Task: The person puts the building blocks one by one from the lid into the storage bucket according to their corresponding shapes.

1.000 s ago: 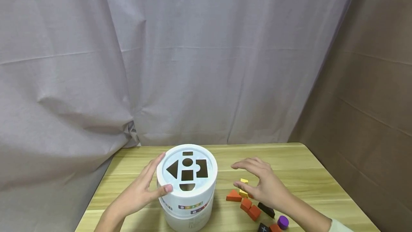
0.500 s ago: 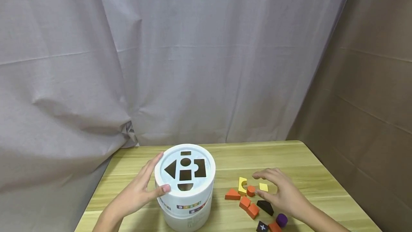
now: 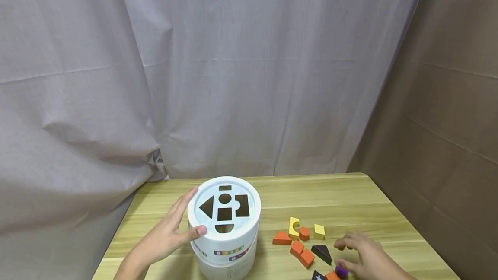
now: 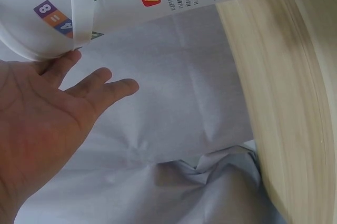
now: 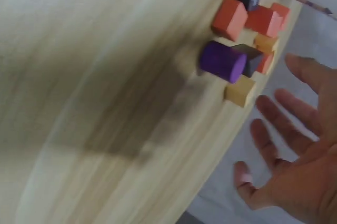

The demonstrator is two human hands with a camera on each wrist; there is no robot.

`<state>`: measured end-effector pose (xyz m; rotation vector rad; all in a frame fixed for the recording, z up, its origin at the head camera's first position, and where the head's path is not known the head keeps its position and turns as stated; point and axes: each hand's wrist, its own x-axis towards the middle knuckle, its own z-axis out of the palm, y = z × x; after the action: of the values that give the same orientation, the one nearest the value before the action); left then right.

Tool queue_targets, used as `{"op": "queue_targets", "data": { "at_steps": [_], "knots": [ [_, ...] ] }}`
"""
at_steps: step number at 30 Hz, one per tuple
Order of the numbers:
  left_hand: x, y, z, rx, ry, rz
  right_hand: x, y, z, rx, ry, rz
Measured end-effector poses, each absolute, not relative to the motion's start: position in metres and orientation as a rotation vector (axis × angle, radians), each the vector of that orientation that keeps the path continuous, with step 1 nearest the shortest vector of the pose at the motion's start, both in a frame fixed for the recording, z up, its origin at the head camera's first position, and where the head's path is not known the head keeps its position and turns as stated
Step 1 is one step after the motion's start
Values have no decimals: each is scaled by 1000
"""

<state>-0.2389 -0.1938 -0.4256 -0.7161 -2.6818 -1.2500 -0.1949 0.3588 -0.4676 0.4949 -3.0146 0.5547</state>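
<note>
A white shape-sorter bucket (image 3: 228,240) stands on the table with its cut-out lid (image 3: 215,198) on top. My left hand (image 3: 163,241) rests against its left side, thumb over the rim and fingers spread. The left wrist view shows the fingertips (image 4: 73,58) at the bucket's edge. Off to the right, my right hand (image 3: 369,256) hovers with fingers parted, thumb overlapping a purple cylinder (image 3: 341,272) in the head view. That cylinder (image 5: 222,61) shows whole in the right wrist view, nothing between the fingers. A black triangular block (image 3: 322,254) lies just left of it.
Several blocks lie between bucket and right hand: a yellow arch (image 3: 292,229), a yellow block (image 3: 319,231), an orange cylinder (image 3: 304,233), an orange triangle (image 3: 282,238) and orange cubes (image 3: 307,259). A black plus-marked block (image 3: 317,276) is nearer. Grey curtain (image 3: 233,98) hangs behind the table.
My right hand has moved right and toward me, from above the yellow blocks to beside the purple cylinder. The left hand stays on the bucket.
</note>
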Motion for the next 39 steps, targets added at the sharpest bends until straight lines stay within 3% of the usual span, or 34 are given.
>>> {"op": "queue_targets", "data": {
  "at_steps": [8, 19, 34, 39],
  "knots": [
    [-237, -193, -424, -694, -2699, -1259, -199, 364, -484, 182, -3260, 675],
    [-239, -194, -425, -706, -2694, -1251, -199, 366, -487, 291, -3245, 684],
    [-240, -194, -426, -718, -2690, -1244, -197, 360, -459, 380, -3113, 488],
    [-239, -194, -424, -733, -2682, -1228, -194, 353, -452, 531, -2878, 405]
  ]
}}
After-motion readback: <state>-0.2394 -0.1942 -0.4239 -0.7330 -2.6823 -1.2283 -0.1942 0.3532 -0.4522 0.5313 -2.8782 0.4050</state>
